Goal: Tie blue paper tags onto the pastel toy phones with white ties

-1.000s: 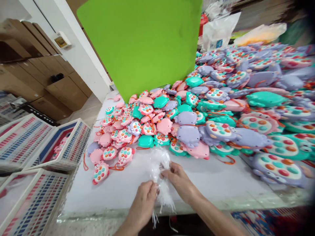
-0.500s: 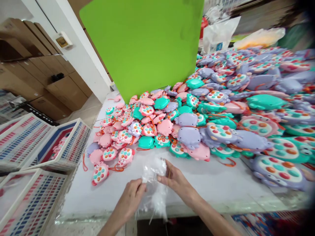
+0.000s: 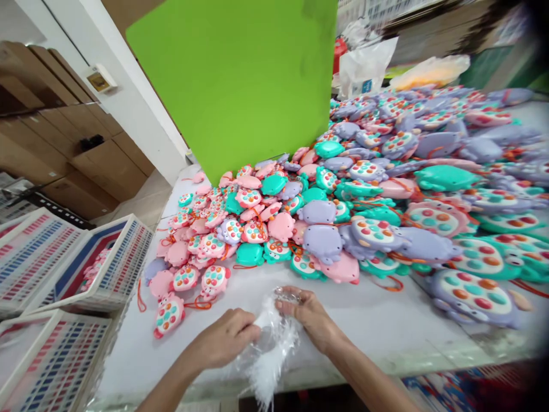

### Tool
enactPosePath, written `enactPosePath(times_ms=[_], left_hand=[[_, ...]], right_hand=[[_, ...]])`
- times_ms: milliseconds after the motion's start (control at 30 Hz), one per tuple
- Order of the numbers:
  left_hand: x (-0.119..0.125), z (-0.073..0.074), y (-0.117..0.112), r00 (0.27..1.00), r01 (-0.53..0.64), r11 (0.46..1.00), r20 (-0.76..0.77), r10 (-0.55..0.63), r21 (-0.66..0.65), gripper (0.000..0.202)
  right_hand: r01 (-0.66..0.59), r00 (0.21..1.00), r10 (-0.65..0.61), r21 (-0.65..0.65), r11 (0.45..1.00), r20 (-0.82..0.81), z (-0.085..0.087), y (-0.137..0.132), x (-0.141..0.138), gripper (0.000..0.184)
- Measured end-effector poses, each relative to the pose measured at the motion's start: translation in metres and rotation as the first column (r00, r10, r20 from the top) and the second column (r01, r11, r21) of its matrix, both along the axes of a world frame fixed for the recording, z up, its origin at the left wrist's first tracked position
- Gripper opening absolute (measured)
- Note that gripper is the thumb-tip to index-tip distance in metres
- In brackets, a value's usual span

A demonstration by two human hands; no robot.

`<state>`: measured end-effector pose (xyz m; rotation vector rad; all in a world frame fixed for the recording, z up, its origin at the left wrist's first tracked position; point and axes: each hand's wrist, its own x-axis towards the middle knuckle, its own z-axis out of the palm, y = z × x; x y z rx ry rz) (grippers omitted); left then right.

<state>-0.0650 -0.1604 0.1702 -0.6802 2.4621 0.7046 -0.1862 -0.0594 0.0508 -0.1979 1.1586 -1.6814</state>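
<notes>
Over the table's front edge I hold a crinkled clear plastic bag (image 3: 274, 332) with a white, stringy bundle (image 3: 268, 372) showing in it or hanging from it; I cannot tell which. My left hand (image 3: 229, 337) pinches the bag's left side between thumb and fingers. On the opposite side, my right hand (image 3: 304, 315) grips the upper edge of the film with its thumb on top. Just beyond both hands lies a heap of animal-shaped pop toys, among them a pink one (image 3: 169, 315), a teal one (image 3: 250, 254) and a purple one (image 3: 322, 242), with orange cord loops.
Behind the heap stands a tall green board (image 3: 240, 86). More toys spread across the right of the white table (image 3: 141, 366). Plastic baskets (image 3: 64, 355) are on the left, with cardboard boxes (image 3: 114, 171) behind them. A white plastic bag (image 3: 364, 66) stands at the back.
Both hands and the plastic bag have come slightly lower and nearer. The white bundle now hangs more in a tuft. The view has shifted a little to the right.
</notes>
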Motion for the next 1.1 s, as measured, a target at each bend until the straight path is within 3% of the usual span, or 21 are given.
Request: enactPosePath(times_ms=[67,200,267,367,467,533,567,633,700,767,833,933,1000,1100], left_hand=[[0.000,0.001,-0.001,1.000,-0.002,1.000,-0.005,0.002,0.031,0.031],[0.001,-0.001,0.001,0.995,0.095,0.975,0.060,-0.084,-0.202,0.030],[0.002,-0.002,-0.002,0.995,0.101,0.974,0.024,-0.098,-0.205,0.029],[0.003,-0.004,-0.012,0.998,0.051,0.998,-0.045,-0.053,-0.048,0.031],[0.001,-0.015,-0.021,0.999,0.050,0.990,-0.004,-0.051,-0.131,0.032],[-0.002,-0.025,-0.023,0.995,0.105,0.963,0.029,-0.101,-0.247,0.031],[-0.004,-0.028,-0.023,0.990,0.143,0.947,0.051,-0.134,-0.287,0.030],[-0.011,-0.031,-0.022,0.976,0.218,0.919,0.087,-0.200,-0.329,0.031],[-0.020,-0.031,-0.020,0.964,0.268,0.902,0.100,-0.248,-0.340,0.032],[-0.028,-0.028,-0.017,0.953,0.301,0.898,0.092,-0.287,-0.320,0.032],[-0.033,-0.025,-0.015,0.944,0.328,0.890,0.090,-0.316,-0.316,0.030],[-0.035,-0.021,-0.016,0.942,0.333,0.891,0.076,-0.326,-0.309,0.029],[-0.033,-0.020,-0.021,0.956,0.292,0.929,0.044,-0.290,-0.228,0.028],[-0.028,-0.022,-0.028,0.976,0.215,0.977,0.013,-0.215,0.002,0.030]], right_hand=[[0.035,0.999,-0.035,-0.007,0.999,-0.010,0.002,0.000,-0.002,0.038],[0.064,0.997,-0.064,-0.005,0.998,-0.034,0.007,-0.001,-0.007,0.037],[0.052,0.998,-0.052,-0.001,0.999,-0.039,0.007,-0.003,-0.009,0.037],[-0.007,0.972,0.017,0.044,0.999,-0.233,0.002,-0.005,-0.013,0.036],[0.007,0.887,0.049,0.119,0.993,-0.459,-0.003,-0.004,-0.017,0.041],[0.065,0.794,0.017,0.113,0.991,-0.608,-0.001,0.002,-0.018,0.049],[0.076,0.696,0.012,0.090,0.993,-0.718,0.002,0.005,-0.017,0.053],[0.029,0.397,0.043,0.059,0.998,-0.917,0.013,0.010,-0.014,0.060],[-0.066,0.117,0.138,0.131,0.989,-0.983,0.026,0.007,-0.010,0.069],[-0.125,-0.043,0.257,0.261,0.957,-0.965,0.035,-0.001,-0.007,0.076],[-0.152,-0.111,0.345,0.359,0.921,-0.932,0.039,-0.012,-0.006,0.057],[-0.170,-0.140,0.394,0.414,0.894,-0.908,0.034,-0.020,-0.008,0.014],[-0.196,-0.136,0.389,0.410,0.891,-0.911,0.029,-0.019,-0.011,0.010],[-0.314,-0.074,0.385,0.388,0.867,-0.920,0.025,-0.012,-0.017,0.016]])
